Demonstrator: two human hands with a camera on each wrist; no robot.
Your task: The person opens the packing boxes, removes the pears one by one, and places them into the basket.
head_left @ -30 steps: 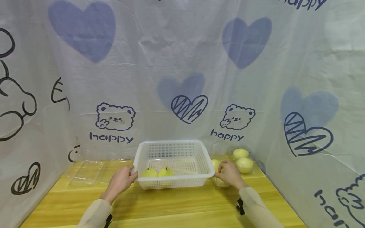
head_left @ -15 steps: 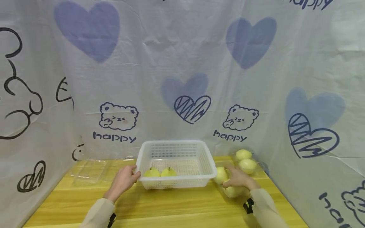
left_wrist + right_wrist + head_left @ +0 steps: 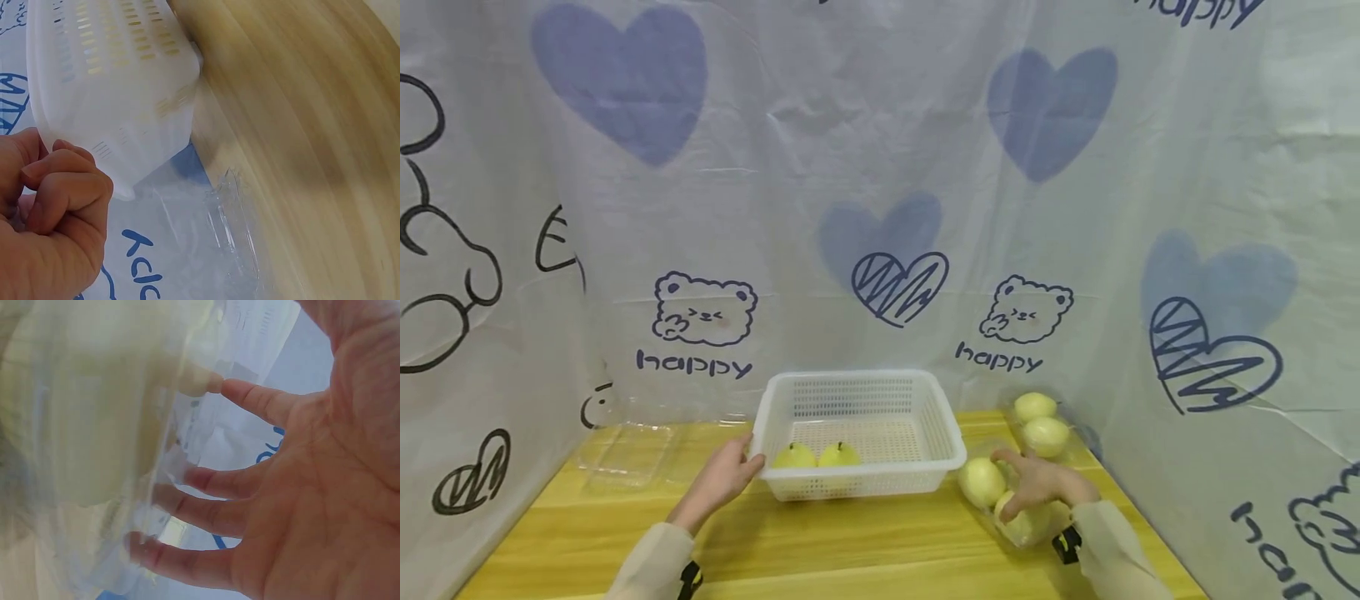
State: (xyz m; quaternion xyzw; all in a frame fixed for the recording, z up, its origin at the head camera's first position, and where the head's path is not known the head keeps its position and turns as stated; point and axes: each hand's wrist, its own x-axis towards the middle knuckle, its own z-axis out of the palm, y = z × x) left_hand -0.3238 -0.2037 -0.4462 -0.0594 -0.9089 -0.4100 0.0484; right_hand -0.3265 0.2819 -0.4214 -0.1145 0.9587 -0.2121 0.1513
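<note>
My left hand (image 3: 721,479) grips the left rim of a white perforated plastic basket (image 3: 865,482), thumb over the edge. Two yellow-green pears (image 3: 793,456) sit at its front left inside. In the left wrist view, curled fingers (image 3: 69,187) hold the basket's rim. To the right of the basket, my right hand (image 3: 1037,483) spans a clear plastic box (image 3: 1022,540) that holds pale pears (image 3: 982,482), thumb and fingers spread apart. The right wrist view shows several fingers (image 3: 206,512) against the box's clear wall, their tips partly seen through the plastic.
Behind my right hand, two more pale pears (image 3: 1045,437) lie in clear plastic at the back right. Clear plastic boxes (image 3: 628,454) stand at the back left of the yellow wooden table (image 3: 820,550). A printed white curtain (image 3: 790,208) encloses the back and sides.
My right hand has moved right and nearer, away from the basket's corner, and the clear box with the pears has shifted with it. The left hand stays on the basket's rim.
</note>
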